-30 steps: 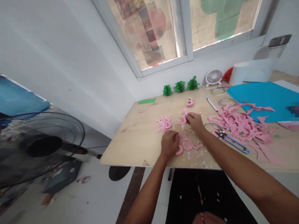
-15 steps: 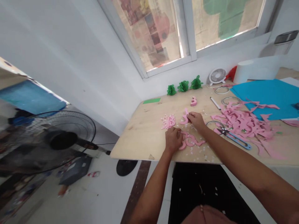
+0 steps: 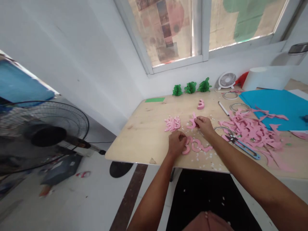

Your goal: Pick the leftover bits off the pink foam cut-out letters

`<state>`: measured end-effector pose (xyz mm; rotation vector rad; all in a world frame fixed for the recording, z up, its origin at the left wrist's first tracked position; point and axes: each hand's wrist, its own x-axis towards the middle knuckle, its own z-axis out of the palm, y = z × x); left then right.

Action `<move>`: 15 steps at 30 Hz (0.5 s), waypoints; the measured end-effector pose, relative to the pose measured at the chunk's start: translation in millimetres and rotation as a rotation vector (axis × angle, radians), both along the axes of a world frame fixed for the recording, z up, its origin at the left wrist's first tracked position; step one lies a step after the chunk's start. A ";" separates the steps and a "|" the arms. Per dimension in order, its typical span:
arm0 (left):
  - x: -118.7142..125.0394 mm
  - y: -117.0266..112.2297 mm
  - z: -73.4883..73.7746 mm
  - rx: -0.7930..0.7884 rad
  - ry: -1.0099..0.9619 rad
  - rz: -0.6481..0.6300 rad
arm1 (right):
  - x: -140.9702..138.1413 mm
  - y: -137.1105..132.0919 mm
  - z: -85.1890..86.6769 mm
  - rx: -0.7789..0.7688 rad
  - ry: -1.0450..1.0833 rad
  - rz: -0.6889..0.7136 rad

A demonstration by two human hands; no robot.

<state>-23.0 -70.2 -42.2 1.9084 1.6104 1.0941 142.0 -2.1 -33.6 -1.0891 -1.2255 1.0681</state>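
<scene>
My right hand (image 3: 204, 126) pinches the edge of a curved pink cut-out (image 3: 192, 124) on the wooden table. Lower left of it, my left hand (image 3: 176, 141) has its fingers curled together over the table; whatever is between its fingertips is too small to make out. Right beside those fingers lie curved pink cut-outs (image 3: 196, 146) in a loose row, with tiny white bits around them. A heap of small pink pieces (image 3: 172, 123) sits just beyond my left hand. Farther back is a small stack of curved pink cut-outs (image 3: 200, 104).
Pink scraps (image 3: 255, 130) pile up at the right, with blue-handled scissors (image 3: 244, 148) in front. Rings of tape (image 3: 239, 107), a white pen (image 3: 223, 109), blue sheets (image 3: 279, 106), a small fan (image 3: 226, 80) and green paper figures (image 3: 190, 87) lie behind. A large floor fan (image 3: 48, 134) stands left.
The view has shifted a little. My right hand stays at the same curved pink cut-out, which has turned slightly. My left hand's fingers have drawn back a bit from the cut-outs beside it.
</scene>
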 end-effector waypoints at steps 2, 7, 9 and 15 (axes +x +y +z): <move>-1.2 -0.8 -3.0 -0.059 -0.188 0.010 | -0.2 -0.2 0.3 -0.002 -0.001 0.004; -3.6 0.6 -4.3 -0.155 -0.565 0.027 | -1.6 0.6 0.7 0.000 0.038 0.019; -4.6 3.1 -3.0 -0.140 -0.648 0.050 | -2.1 0.9 1.1 -0.017 0.066 0.021; -8.8 7.6 1.8 -0.117 -0.829 0.139 | -3.0 -1.4 2.8 -0.031 0.107 0.031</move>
